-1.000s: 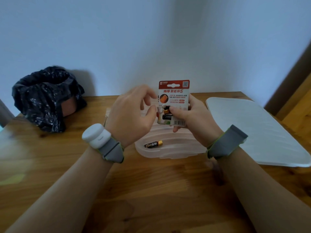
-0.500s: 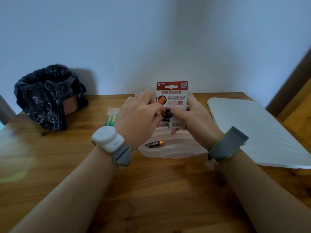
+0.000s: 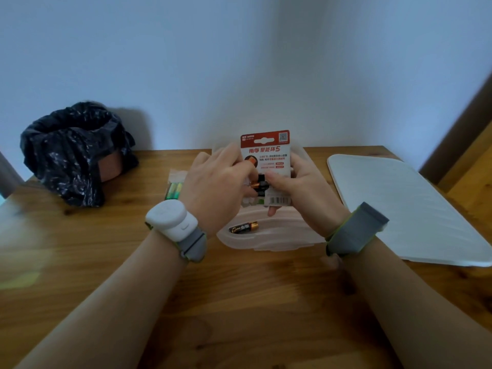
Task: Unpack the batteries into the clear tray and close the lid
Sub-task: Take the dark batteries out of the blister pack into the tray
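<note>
My right hand (image 3: 306,193) holds a red and white battery pack (image 3: 269,161) upright above the clear tray (image 3: 266,241). My left hand (image 3: 215,187) pinches a black and copper battery (image 3: 259,185) at the pack's front, its copper end showing between my fingertips. One loose black and copper battery (image 3: 243,227) lies in the tray near its front left. The tray's middle is hidden behind my hands. The white lid (image 3: 407,206) lies flat on the table to the right.
A small bag of green batteries (image 3: 174,187) lies on the wooden table just left of my left hand. A black plastic bag over a brown object (image 3: 77,153) sits at the back left. The wall runs close behind the table.
My left hand has closed in on the pack's front and now pinches a battery there. The pack has stayed upright in my right hand.
</note>
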A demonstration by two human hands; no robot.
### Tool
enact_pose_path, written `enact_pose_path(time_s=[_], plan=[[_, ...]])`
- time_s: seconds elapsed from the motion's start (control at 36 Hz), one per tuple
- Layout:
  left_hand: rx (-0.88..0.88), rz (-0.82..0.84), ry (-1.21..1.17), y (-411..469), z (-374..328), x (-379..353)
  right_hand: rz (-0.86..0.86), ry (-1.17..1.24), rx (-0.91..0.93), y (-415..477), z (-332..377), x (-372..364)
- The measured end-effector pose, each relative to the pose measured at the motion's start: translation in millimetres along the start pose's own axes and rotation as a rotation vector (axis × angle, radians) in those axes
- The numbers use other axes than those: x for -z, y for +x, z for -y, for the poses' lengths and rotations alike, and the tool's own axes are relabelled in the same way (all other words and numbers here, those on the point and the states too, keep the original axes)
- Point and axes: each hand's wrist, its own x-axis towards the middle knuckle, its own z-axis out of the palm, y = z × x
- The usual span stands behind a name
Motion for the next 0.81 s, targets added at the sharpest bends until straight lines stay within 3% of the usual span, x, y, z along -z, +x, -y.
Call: enact_pose_path(time_s=[0.33, 0.53, 0.81], plan=[[-0.026, -0.026, -0.050, -2.9, 2.9, -0.6, -0.006, 0.042, 0.007, -1.4, 2.2, -0.4], [0.107, -0.004, -0.143, -5.9, 1.7, -7.8, 0.014, -0.030, 0.003, -0.8, 1.1, -1.3], [0.072, -0.029, -0.078, -4.7, 1.3, -6.1, -0.001, 0.078, -0.081, 0.5, 3.9, -0.4]])
